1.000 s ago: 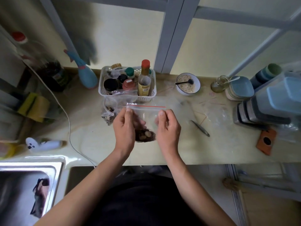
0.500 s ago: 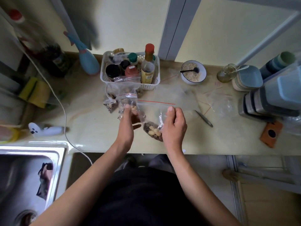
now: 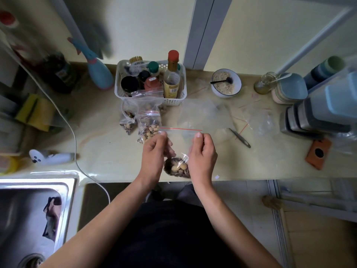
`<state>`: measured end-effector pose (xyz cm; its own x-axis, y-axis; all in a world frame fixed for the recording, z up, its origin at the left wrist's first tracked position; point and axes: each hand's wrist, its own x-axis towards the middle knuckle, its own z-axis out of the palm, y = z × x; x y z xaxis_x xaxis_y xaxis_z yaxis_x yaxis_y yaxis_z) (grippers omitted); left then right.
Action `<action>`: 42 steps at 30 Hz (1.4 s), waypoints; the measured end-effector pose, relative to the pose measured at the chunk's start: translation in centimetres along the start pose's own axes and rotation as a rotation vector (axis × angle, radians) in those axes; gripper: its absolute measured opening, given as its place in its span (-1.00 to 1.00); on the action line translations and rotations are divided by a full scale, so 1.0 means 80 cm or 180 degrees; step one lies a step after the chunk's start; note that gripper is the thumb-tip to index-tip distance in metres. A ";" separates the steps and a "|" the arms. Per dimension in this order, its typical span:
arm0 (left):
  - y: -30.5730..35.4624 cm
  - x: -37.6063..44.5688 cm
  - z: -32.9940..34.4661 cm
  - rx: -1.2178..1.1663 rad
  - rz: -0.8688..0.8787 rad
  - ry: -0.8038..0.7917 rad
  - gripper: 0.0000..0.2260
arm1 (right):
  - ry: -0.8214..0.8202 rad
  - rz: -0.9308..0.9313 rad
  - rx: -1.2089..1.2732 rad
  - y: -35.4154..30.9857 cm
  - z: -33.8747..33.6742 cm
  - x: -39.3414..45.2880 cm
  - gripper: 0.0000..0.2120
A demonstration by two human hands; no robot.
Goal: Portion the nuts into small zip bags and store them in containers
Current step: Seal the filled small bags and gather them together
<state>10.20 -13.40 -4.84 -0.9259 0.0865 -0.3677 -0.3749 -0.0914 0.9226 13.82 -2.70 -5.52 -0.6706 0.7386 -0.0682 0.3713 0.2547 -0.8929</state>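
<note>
I hold a small clear zip bag (image 3: 179, 132) with a red strip along its top, above the counter's front edge. Mixed nuts (image 3: 176, 167) lie in the bottom of it. My left hand (image 3: 154, 151) pinches the bag's top left corner and my right hand (image 3: 202, 153) pinches its top right end. Two filled zip bags of nuts (image 3: 148, 126) lie on the counter just behind my left hand, in front of the basket. Stacked lidded containers (image 3: 316, 113) stand at the right.
A white basket (image 3: 173, 99) of bottles and jars stands at the back. A bowl (image 3: 226, 84) with a black spoon, loose empty bags (image 3: 258, 118), a dark tool (image 3: 240, 138), an orange phone (image 3: 318, 153), a sink (image 3: 32, 215) and a white cable (image 3: 75, 136) surround the work spot.
The bag's top has been pulled level and taut between my two hands. Both hands have stayed above the front edge of the counter, and the view has tilted down.
</note>
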 end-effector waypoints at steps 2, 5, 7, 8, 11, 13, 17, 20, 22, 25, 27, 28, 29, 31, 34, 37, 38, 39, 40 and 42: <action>0.004 0.002 0.001 0.0000 -0.0060 0.0105 -0.59 | -0.0092 -0.0045 0.0020 -0.004 0.002 0.000 -0.69; 0.011 0.001 0.003 -0.0035 -0.0121 0.0147 -0.55 | -0.0194 -0.0111 0.0084 -0.011 0.002 0.001 -0.69; 0.014 0.001 0.003 -0.0110 -0.0088 0.0195 -0.54 | -0.0163 -0.0178 0.0021 -0.017 0.002 -0.001 -0.70; 0.014 0.002 0.003 -0.0117 -0.0076 0.0214 -0.54 | -0.0132 -0.0198 0.0013 -0.019 0.002 -0.002 -0.70; 0.012 0.001 0.005 -0.0103 -0.0108 0.0213 -0.52 | -0.0019 -0.0161 0.0030 -0.021 0.005 0.000 -0.70; 0.012 0.001 0.006 -0.0157 -0.0208 0.0263 -0.54 | 0.0015 -0.0148 0.0008 -0.022 0.008 0.004 -0.70; 0.013 0.007 0.004 -0.0187 -0.0381 0.0352 -0.58 | -0.0099 -0.0110 0.0051 -0.021 0.010 0.003 -0.72; 0.010 0.018 -0.007 0.0195 -0.0501 0.0212 -0.64 | -0.0147 -0.0330 -0.0131 -0.015 0.006 0.010 -0.73; 0.012 0.025 -0.014 0.0284 -0.0681 -0.0043 -0.67 | -0.0289 -0.0451 -0.0281 -0.010 0.003 0.015 -0.73; 0.024 0.036 -0.026 0.0547 -0.0703 -0.0682 -0.69 | -0.0656 -0.0574 -0.0404 -0.008 -0.003 0.012 -0.72; 0.034 0.042 -0.031 0.1083 -0.0630 -0.1353 -0.69 | -0.0867 -0.0593 -0.0441 -0.005 -0.005 0.009 -0.71; 0.038 0.043 -0.032 0.1296 -0.0641 -0.1641 -0.73 | -0.0971 -0.0574 -0.0437 -0.002 -0.006 0.009 -0.72; 0.039 0.044 -0.032 0.1410 -0.0654 -0.1815 -0.80 | -0.1068 -0.0554 -0.0433 0.000 -0.006 0.010 -0.74; 0.035 0.044 -0.032 0.1389 -0.0661 -0.1822 -0.89 | -0.1213 -0.0519 -0.0417 0.002 -0.007 0.013 -0.74; 0.031 0.041 -0.031 0.1195 -0.0723 -0.1661 -0.89 | -0.1344 -0.0305 -0.0250 -0.002 -0.010 0.012 -0.77; 0.030 0.041 -0.031 0.1151 -0.0789 -0.1572 -0.92 | -0.1431 -0.0100 -0.0044 -0.007 -0.013 0.011 -0.87; 0.030 0.041 -0.032 0.1150 -0.0786 -0.1573 -0.92 | -0.1451 -0.0077 -0.0037 -0.007 -0.013 0.012 -0.88; 0.030 0.041 -0.034 0.1149 -0.0769 -0.1599 -0.92 | -0.1470 -0.0069 -0.0052 -0.007 -0.012 0.013 -0.88; 0.030 0.041 -0.034 0.1143 -0.0749 -0.1634 -0.92 | -0.1485 -0.0064 -0.0071 -0.006 -0.012 0.014 -0.88; 0.032 0.040 -0.035 0.1130 -0.0706 -0.1688 -0.91 | -0.1493 -0.0039 -0.0062 -0.006 -0.012 0.015 -0.88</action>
<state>6.17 -16.10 -4.01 -0.6468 0.5492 -0.5293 -0.4317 0.3085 0.8476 13.43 -1.36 -4.74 -0.8912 0.3749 -0.2555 0.3706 0.2766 -0.8866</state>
